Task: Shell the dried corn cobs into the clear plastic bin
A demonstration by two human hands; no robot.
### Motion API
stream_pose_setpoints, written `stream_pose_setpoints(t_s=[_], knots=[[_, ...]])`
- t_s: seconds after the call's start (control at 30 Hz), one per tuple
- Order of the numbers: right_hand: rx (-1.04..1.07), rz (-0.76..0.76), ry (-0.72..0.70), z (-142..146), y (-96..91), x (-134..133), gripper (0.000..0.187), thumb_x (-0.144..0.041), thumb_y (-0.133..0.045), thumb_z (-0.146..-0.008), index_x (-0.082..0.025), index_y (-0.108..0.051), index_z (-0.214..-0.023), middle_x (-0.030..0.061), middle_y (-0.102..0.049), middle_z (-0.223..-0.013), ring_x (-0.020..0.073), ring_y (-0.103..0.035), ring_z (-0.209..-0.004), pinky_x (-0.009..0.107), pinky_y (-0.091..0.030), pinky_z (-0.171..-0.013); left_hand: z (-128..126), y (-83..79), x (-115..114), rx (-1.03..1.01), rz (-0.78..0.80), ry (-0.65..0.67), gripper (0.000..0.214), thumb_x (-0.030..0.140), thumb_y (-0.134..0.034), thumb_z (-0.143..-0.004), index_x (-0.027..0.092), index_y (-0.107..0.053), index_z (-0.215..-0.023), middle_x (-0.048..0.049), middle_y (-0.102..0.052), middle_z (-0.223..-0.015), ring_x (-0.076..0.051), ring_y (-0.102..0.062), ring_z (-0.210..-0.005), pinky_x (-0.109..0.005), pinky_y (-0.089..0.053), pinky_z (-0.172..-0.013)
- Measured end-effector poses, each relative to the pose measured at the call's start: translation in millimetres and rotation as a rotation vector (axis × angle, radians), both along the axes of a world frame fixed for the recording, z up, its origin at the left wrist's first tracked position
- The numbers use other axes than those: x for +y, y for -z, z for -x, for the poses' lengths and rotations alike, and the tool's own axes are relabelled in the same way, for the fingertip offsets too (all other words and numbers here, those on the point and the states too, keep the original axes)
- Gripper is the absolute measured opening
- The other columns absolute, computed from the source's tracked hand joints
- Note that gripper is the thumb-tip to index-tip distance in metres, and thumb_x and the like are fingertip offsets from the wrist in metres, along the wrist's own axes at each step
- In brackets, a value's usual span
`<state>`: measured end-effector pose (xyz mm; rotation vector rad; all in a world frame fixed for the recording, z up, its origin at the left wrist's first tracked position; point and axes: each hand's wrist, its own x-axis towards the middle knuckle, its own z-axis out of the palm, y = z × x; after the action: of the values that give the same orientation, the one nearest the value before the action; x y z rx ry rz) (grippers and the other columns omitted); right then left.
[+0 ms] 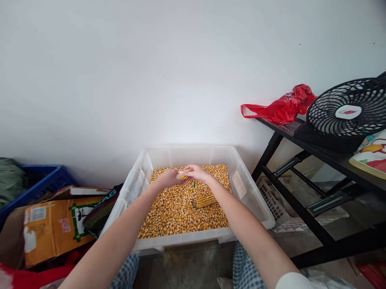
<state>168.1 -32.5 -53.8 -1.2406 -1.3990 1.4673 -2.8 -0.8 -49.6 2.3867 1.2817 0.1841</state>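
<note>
A translucent plastic bin in front of me holds a deep layer of loose corn kernels. Over the far part of the kernels my two hands meet around a small piece of corn cob, pale and yellow, mostly covered by fingers. My left hand is closed on its left side. From the right, my right hand closes on the same cob with thumb and fingers. Another corn cob, full of yellow kernels, lies on the loose corn beside my right forearm. Near it is a small green thing.
A black rack at the right carries a red plastic bag and a black fan. Beneath it stands a white basket. On the left are an orange cardboard box and a blue crate. A white wall rises behind the bin.
</note>
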Motion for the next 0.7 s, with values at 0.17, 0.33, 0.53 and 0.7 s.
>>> stream_pose_setpoints(t_s=[0.17,0.33,0.53,0.7], knots=[[-0.259,-0.183,-0.034,3.0,3.1,1.8,0.04,-0.043,-0.069,-0.068,-0.019,-0.058,-0.099,0.0006,-0.065,-0.086,0.0126,-0.06,-0.073,0.023,-0.047,-0.066,1.4,-2.7,-1.2,0.0,0.092,0.022,0.044,0.059,-0.056,-0.063,0.017,-0.065,-0.076,-0.0002,-0.058,-0.057,-0.014,-0.055,-0.051,-0.02,-0.037,-0.047],[-0.613,-0.404,0.134,15.6,2.1,-3.0,0.047,-0.06,-0.055,-0.073,-0.022,-0.056,-0.1,0.0022,-0.065,-0.089,0.0169,-0.059,-0.082,0.026,-0.044,-0.07,-1.1,-6.5,-4.9,-0.069,0.128,0.019,0.037,0.052,-0.056,-0.065,0.017,-0.065,-0.077,0.0,-0.059,-0.061,-0.012,-0.054,-0.046,-0.018,-0.037,-0.044],[-0.484,-0.218,0.053,16.3,2.6,0.6,0.051,-0.066,-0.036,-0.081,-0.022,-0.054,-0.099,0.0012,-0.063,-0.082,0.014,-0.06,-0.069,0.026,-0.046,-0.065,0.2,-4.5,-4.8,-0.019,0.112,-0.047,0.043,0.052,-0.058,-0.063,0.016,-0.065,-0.086,-0.0012,-0.06,-0.06,-0.012,-0.054,-0.046,-0.019,-0.038,-0.044],[-0.342,-0.172,-0.071,2.5,7.4,3.9,0.048,-0.055,-0.059,-0.073,-0.023,-0.052,-0.108,-0.0007,-0.063,-0.083,0.0116,-0.06,-0.064,0.023,-0.047,-0.06,3.3,-5.0,-4.0,-0.031,0.159,0.029,0.043,0.056,-0.055,-0.064,0.017,-0.065,-0.078,0.0001,-0.056,-0.057,-0.013,-0.055,-0.046,-0.02,-0.038,-0.041]])
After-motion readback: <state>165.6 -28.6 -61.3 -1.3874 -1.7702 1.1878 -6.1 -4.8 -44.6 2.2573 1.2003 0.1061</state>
